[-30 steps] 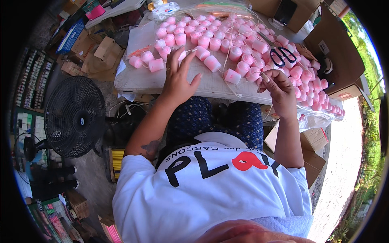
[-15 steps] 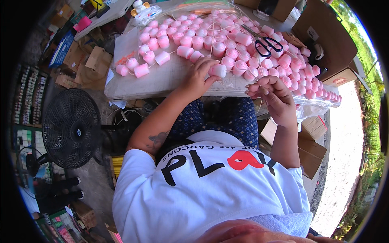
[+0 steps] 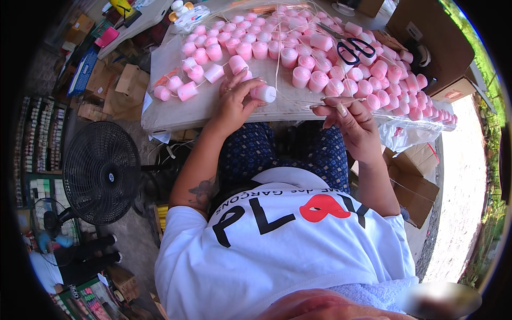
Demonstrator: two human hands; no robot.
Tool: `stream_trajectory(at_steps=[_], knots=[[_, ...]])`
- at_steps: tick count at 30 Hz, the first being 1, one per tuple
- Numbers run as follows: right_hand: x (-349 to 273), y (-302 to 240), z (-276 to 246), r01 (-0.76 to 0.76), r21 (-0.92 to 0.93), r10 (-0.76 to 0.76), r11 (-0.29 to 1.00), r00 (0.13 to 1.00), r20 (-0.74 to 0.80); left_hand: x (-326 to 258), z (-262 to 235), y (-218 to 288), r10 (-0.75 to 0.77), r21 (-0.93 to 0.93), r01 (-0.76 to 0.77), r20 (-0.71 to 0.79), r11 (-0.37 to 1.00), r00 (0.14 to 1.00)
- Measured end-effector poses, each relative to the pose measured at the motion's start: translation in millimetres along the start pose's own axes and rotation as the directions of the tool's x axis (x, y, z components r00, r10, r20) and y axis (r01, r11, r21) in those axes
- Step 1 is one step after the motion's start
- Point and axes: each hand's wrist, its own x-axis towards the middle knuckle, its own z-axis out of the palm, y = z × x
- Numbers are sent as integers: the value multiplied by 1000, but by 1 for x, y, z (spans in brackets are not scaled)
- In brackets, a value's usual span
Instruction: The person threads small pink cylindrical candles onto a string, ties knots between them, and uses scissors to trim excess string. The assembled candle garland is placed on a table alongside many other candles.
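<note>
My left hand (image 3: 234, 98) is closed around a small pink cylinder (image 3: 263, 94) whose pale end faces right, above the near edge of the table. Just beyond its fingers, another pink piece (image 3: 238, 64) lies tilted. My right hand (image 3: 349, 120) is closed in a pinch, with thin pale string (image 3: 304, 101) at its fingertips. Strands of that string stretch between my hands. Many pink cup-shaped pieces (image 3: 301, 77) with rounded, swirled tops crowd the table, and some at the left are joined by string. Black-handled scissors (image 3: 354, 50) rest on top of them.
The pale table (image 3: 176, 114) has clear plastic sheeting (image 3: 397, 136) hanging at its right front. An open cardboard box (image 3: 432, 42) stands at the far right. On my left are a black fan (image 3: 101, 173), more boxes (image 3: 128, 85) and a person's legs (image 3: 88, 261).
My left hand has moved left with the pink cylinder, away from the row of pieces. The gap between my hands has widened, with string now stretched across it.
</note>
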Motion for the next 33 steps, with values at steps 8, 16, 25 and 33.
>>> stream_trajectory(at_steps=[8,16,25,33], knots=[[2,5,10,45,-212,-80,976,984,-160,1,4,8,-7,202,8,-9,979,1000],[6,16,2,76,-651,-191,755,976,-107,22,-5,74,-23,-288,11,-37,957,999],[7,9,15,236,-841,-292,486,951,98,26,8,96,-173,-658,170,61,734,983],[13,16,32,-144,-189,102,972,971,-215,23,16,95,-190,-682,127,-19,721,982]])
